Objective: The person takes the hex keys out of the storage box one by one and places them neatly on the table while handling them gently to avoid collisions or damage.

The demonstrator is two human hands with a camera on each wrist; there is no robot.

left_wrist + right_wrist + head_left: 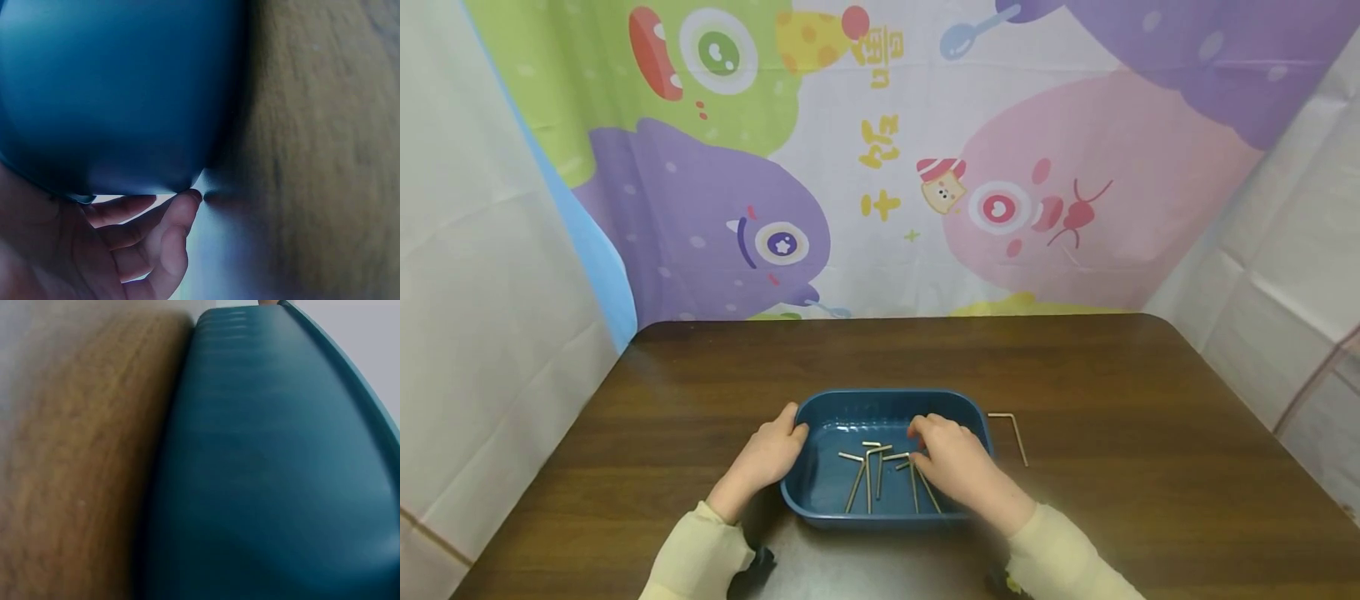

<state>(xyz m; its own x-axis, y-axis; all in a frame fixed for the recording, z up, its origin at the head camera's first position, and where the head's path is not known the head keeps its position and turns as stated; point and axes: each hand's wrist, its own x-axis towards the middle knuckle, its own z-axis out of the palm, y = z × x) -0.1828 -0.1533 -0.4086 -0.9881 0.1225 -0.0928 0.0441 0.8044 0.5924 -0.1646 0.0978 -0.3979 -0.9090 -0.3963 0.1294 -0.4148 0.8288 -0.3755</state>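
Note:
A blue rectangular tray point(820, 518) stands on the brown table with several L-shaped hex keys point(868, 483) lying inside it. My left hand point(772, 450) grips the tray's left end, thumb over the rim; in the left wrist view the fingers point(181, 209) lie along the outer wall. Over the right part of the tray is my right hand point(958, 462), reaching in from the front right. Its thumb and forefinger are apart, the thumb tip right at the bends of the nearest keys. The right wrist view shows the tray's outer wall point(269, 450), which hides the right hand.
One more hex key point(1017, 437) lies on the table point(1112, 467) just right of the tray. A cartoon-printed cloth point(880, 250) hangs behind the table's far edge, and pale sheets point(497, 275) hang at both sides.

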